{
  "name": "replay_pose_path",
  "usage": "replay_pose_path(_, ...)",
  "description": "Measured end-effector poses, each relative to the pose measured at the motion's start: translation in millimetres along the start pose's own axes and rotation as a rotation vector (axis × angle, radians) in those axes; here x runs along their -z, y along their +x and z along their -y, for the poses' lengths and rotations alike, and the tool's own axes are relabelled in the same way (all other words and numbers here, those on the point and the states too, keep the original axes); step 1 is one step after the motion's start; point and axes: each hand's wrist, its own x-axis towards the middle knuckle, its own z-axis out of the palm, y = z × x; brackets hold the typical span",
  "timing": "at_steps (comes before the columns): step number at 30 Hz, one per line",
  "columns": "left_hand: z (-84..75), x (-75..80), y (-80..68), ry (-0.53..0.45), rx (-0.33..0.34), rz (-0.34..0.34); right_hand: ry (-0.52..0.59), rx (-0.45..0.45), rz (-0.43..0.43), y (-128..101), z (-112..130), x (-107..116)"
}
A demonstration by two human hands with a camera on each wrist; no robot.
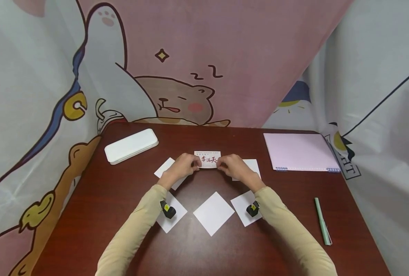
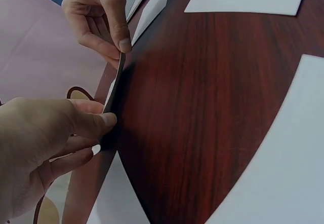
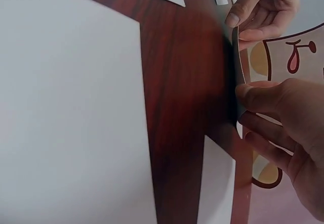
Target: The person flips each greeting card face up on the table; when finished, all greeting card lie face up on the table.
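A small white card printed with red Chinese characters (image 1: 208, 160) is held between my two hands near the back of the table. My left hand (image 1: 183, 165) pinches its left edge between thumb and fingers. On the right edge, my right hand (image 1: 235, 166) pinches the same way. Both wrist views show the card (image 2: 116, 82) almost edge-on, slightly bowed and standing up from the table. Beneath my left forearm lie white square papers (image 1: 166, 165), and another white square (image 1: 253, 168) is partly under my right hand. A further white square (image 1: 213, 213) lies between the forearms.
A white case (image 1: 131, 146) lies at the back left of the dark red table (image 1: 197, 257). At the back right is a pink notebook (image 1: 299, 151), with a green pen (image 1: 322, 220) nearer the right edge. Patterned curtains (image 1: 253, 50) stand around the table.
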Motion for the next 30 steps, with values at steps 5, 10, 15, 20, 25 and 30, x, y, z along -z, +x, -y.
replay_pose_path(5,1.4,-8.6,0.7,0.001,0.009,-0.020,-0.011,-0.015,-0.005,-3,-5,-6)
replay_pose_path(10,2.0,-15.1,-1.9,-0.016,-0.013,-0.059,-0.018,-0.043,0.001,-8,-5,-8)
replay_pose_path(15,-4.1,-15.7,0.6,-0.006,-0.048,-0.060,-0.023,-0.068,0.012,-13,-5,-4)
replay_pose_path(20,-33.6,-17.2,12.5,-0.033,-0.076,-0.012,0.045,-0.136,0.047,-22,-13,19)
replay_pose_path(25,-71.6,-29.5,34.3,0.065,-0.076,0.093,0.041,-0.222,0.125,-35,-30,44)
replay_pose_path(30,-101.9,-39.3,57.6,0.212,-0.048,0.179,0.000,-0.334,0.212,-49,-51,55)
